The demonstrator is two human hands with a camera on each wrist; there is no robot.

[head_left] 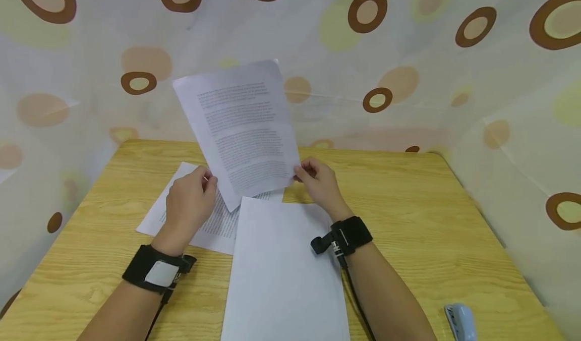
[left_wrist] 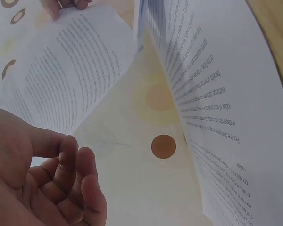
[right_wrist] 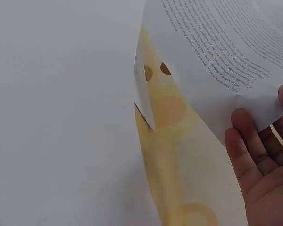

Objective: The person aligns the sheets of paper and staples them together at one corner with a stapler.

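Note:
A printed sheet of paper (head_left: pixel 245 134) is held up and tilted above the table. My left hand (head_left: pixel 190 200) pinches it at the lower left edge, fingers curled in. At the lower right corner, my right hand (head_left: pixel 320 182) grips the sheet between thumb and fingers; the right wrist view shows fingertips (right_wrist: pixel 243 120) against the paper. Beneath, a second printed sheet (head_left: pixel 213 232) lies slanted on the table, partly covered by the left hand and the raised sheet. A blank white stack of paper (head_left: pixel 286 270) lies in front, overlapping that sheet, with the right wrist above its edge.
The wood-grain table (head_left: pixel 408 220) has a light blue stapler (head_left: pixel 462 321) at its front right. A patterned curtain (head_left: pixel 317 38) with brown rings surrounds the back and sides. Black straps with cameras (head_left: pixel 351 235) sit on both wrists, cables trailing along the forearms.

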